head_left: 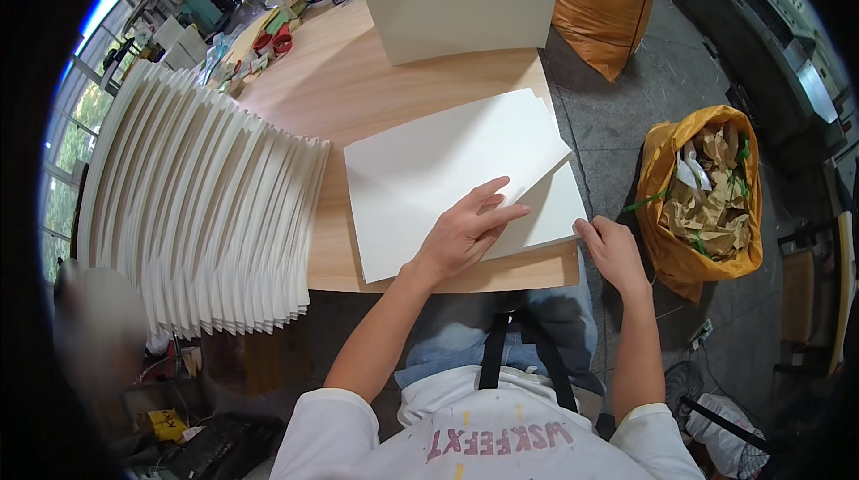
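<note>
White cloth of the wearer's shirt (501, 444) is filling the lower edge. Left hand (465, 231) is lying open on the upper white sheet (429, 162), fingers spread; right hand (616, 252) is pinching the right-hand corner of the lower white sheet (550, 216), its fingers' undersides hidden. Both sheets are lying askew on the wooden table (335, 270), their right corners reaching just past its edge. Too light a press from the left hand could be letting the sheets slip apart under a tug; too hard a pinch could be creasing that corner. Farther left, a layered white stack (206, 212) is leaning outward, and a knock could be sending it sliding. Beyond, a grey panel (465, 6) is standing upright.
</note>
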A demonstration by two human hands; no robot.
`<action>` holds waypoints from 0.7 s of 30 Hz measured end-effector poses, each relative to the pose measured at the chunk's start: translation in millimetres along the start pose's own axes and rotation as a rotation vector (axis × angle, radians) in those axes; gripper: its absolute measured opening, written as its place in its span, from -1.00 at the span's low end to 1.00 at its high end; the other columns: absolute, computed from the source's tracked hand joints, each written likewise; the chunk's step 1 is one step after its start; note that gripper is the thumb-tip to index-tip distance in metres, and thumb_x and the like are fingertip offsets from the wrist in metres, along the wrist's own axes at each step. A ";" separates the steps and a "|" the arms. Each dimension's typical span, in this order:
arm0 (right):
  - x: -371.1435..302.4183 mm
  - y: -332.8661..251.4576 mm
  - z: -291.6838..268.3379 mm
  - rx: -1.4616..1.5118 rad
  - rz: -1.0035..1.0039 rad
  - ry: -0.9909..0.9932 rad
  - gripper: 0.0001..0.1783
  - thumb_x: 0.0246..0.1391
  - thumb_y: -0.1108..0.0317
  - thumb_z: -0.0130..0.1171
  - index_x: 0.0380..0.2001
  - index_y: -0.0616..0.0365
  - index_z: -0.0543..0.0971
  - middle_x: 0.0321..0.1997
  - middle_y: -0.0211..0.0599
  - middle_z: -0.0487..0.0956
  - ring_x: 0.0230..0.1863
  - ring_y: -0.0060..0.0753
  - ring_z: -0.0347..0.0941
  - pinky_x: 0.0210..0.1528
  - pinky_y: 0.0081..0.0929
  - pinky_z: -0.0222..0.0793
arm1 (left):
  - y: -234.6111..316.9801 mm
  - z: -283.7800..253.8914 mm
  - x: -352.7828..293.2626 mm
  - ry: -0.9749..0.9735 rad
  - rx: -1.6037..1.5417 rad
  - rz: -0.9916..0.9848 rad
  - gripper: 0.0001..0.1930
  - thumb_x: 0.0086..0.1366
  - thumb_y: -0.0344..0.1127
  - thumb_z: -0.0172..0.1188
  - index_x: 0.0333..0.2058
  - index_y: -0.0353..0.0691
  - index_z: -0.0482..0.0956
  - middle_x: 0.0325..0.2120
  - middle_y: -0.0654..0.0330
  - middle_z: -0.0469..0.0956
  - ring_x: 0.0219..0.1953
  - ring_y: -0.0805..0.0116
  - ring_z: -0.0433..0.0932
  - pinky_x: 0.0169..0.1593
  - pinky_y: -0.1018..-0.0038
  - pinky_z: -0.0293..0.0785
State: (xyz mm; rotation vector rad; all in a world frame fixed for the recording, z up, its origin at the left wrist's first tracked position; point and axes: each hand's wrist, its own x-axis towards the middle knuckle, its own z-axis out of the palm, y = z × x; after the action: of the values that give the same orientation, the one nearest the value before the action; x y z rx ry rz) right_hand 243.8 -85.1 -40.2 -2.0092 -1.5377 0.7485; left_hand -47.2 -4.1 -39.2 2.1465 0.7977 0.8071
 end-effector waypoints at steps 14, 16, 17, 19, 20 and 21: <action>20.6 -59.7 18.9 0.305 -0.231 0.281 -0.46 0.44 0.06 0.30 -0.51 0.22 0.43 -0.61 -0.22 0.47 -0.59 -0.41 0.42 -0.49 -0.32 0.30 | -6.3 1.6 1.3 0.019 -0.063 0.003 -0.53 0.35 -0.39 0.46 0.19 0.25 0.76 0.44 0.03 0.43 0.25 -0.03 0.67 0.27 0.19 0.70; 24.9 -58.9 17.4 0.519 -0.137 0.198 -0.54 0.48 0.09 0.24 -0.50 0.11 0.48 -0.59 -0.48 0.50 -0.57 -0.64 0.42 -0.50 -0.56 0.26 | -5.1 -0.4 0.9 0.010 -0.061 0.015 -0.50 0.27 -0.28 0.55 0.20 0.23 0.76 0.45 0.03 0.42 0.26 -0.05 0.66 0.29 0.16 0.68; 21.7 -67.4 7.7 0.738 -0.043 0.104 -0.56 0.47 0.10 0.24 -0.49 0.08 0.49 -0.58 -0.52 0.50 -0.57 -0.67 0.42 -0.51 -0.60 0.25 | -4.6 -2.0 0.6 0.007 -0.059 0.021 -0.48 0.24 -0.22 0.60 0.20 0.22 0.76 0.45 0.03 0.42 0.27 -0.06 0.65 0.29 0.15 0.68; 20.3 -71.0 3.5 0.973 0.063 -0.006 -0.59 0.47 0.11 0.24 -0.49 0.03 0.49 -0.58 -0.58 0.48 -0.56 -0.70 0.42 -0.52 -0.64 0.22 | -5.7 -3.2 0.1 0.015 -0.075 0.032 -0.41 0.15 -0.15 0.66 0.20 0.20 0.76 0.45 0.04 0.41 0.28 -0.05 0.64 0.30 0.13 0.67; 20.6 -69.1 4.5 0.990 0.071 -0.015 -0.59 0.46 0.11 0.25 -0.49 0.00 0.48 -0.59 -0.58 0.45 -0.56 -0.71 0.42 -0.52 -0.64 0.20 | -6.1 -2.8 0.4 0.018 -0.084 0.039 -0.37 0.10 -0.11 0.69 0.20 0.19 0.76 0.45 0.05 0.41 0.28 -0.05 0.64 0.30 0.12 0.67; 20.6 -67.9 4.7 1.008 0.080 -0.025 -0.59 0.46 0.11 0.25 -0.50 -0.03 0.46 -0.59 -0.59 0.42 -0.56 -0.71 0.42 -0.53 -0.64 0.17 | -7.7 -1.8 0.6 0.019 -0.094 0.031 -0.36 0.09 -0.13 0.69 0.20 0.18 0.76 0.44 0.06 0.41 0.28 -0.04 0.64 0.30 0.13 0.66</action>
State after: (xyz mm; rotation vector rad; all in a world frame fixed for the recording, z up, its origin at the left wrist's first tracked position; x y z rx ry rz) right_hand 197.7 -48.6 -0.2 -1.2826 -0.7925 1.2546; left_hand -50.4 1.3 -44.0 2.0752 0.7237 0.8645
